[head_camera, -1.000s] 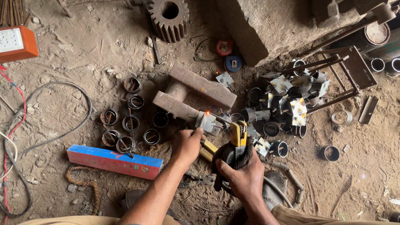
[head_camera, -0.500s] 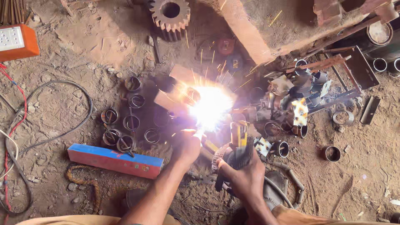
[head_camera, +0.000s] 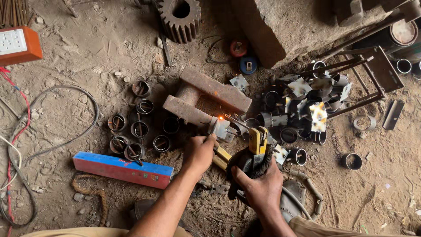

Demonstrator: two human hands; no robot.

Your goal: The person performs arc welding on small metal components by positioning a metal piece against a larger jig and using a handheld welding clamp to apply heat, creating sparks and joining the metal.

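Two bare hands are in view, a left hand [head_camera: 199,151] and a right hand [head_camera: 258,186]. One yellow electrode holder [head_camera: 257,141] sits in the right. One rusty H-shaped steel block [head_camera: 206,98] lies on the dirt, and one large toothed gear [head_camera: 179,17] sits at the top. Left of the block, eight short steel rings [head_camera: 141,130] lie in a loose group. One blue and red box [head_camera: 123,170] lies below them. One orange box [head_camera: 17,45] sits at the upper left. Two small round tape rolls [head_camera: 243,57], one red and one blue, lie near the stone slab [head_camera: 280,26]. The heap of rings and plates [head_camera: 302,105] on the right is too tangled to count.
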